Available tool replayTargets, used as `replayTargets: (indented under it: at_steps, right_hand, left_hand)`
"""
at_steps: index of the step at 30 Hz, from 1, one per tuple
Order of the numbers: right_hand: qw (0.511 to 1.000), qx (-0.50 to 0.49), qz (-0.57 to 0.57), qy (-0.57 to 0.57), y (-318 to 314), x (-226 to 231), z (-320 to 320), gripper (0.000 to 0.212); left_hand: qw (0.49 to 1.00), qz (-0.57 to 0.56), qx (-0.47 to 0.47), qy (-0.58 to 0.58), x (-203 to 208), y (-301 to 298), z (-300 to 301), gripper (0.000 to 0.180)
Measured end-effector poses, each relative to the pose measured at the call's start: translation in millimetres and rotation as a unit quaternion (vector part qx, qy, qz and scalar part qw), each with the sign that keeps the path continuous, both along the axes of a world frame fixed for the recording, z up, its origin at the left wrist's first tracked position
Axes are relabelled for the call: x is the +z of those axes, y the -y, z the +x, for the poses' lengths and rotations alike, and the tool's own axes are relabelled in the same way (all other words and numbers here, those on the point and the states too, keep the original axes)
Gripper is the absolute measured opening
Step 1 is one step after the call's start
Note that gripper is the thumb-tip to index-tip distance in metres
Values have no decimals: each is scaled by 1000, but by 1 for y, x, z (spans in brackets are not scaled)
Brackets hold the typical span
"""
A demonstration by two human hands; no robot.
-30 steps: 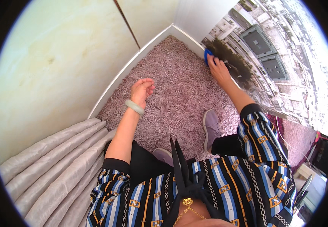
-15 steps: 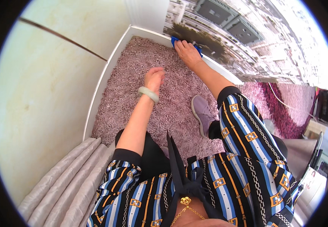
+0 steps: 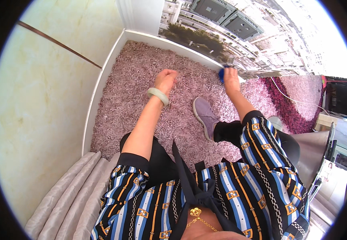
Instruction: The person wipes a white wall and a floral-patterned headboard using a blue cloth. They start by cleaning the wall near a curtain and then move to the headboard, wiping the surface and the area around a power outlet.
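My right hand (image 3: 231, 78) is shut on a blue cloth (image 3: 221, 75), pressed along the top of the white ledge (image 3: 185, 53) at the foot of the window. Much of the cloth is hidden by the fingers. My left hand (image 3: 166, 81), with a pale bangle (image 3: 157, 96) on its wrist, hovers above the shaggy mauve carpet (image 3: 141, 76). Its fingers are curled in, and nothing shows in them. One purple shoe (image 3: 206, 116) rests on the carpet between my arms.
Left stands a cream panelled wall (image 3: 41, 92), with grey curtain folds (image 3: 69, 192) below it. Buildings show far below through the window (image 3: 245, 36). At right a white cable (image 3: 293, 98) crosses a pink and dark-red rug (image 3: 275, 92), near a dark device (image 3: 340, 98).
My right hand has slid right along the ledge with the blue cloth, toward its near end. My left hand stays nearly where it was. The view has shifted slightly.
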State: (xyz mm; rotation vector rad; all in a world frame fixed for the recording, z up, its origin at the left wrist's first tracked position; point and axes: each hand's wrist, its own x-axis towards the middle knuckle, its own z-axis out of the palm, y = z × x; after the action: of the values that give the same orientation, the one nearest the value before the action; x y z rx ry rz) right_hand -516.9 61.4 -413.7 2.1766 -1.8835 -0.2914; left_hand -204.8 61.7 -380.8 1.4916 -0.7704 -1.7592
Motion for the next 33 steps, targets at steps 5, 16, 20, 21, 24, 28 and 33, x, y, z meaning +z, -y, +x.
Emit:
replayTargets:
  at_steps: [5,16,20,21,24,28,33]
  right_hand:
    - [965,182,-52,182,60,17,119,38]
    - [991,51,-81,98,6,2,25,36]
    - [990,17,-123,70,1,-5,19,32]
    - [986,38,-133,89,9,-8,28,30]
    - [975,118,-130,137,44,-8,88,25]
    - [947,259,-134,135,86,5,168,42]
    - [956,246,-104,121,73,1,137,44]
  left_hand:
    - [1000,18,-17,-16,-2,-3,-1,13]
    - [999,15,-20,27,-10,-4,10,15]
    - [1000,20,-8,19,-3,-3,10,16]
    - [1000,14,4,15,-2,-3,11,15]
    - [999,7,29,13,-5,-7,19,15]
    - [999,17,38,23,-6,-8,29,15]
    - [998,40,12,42,3,-7,27,14]
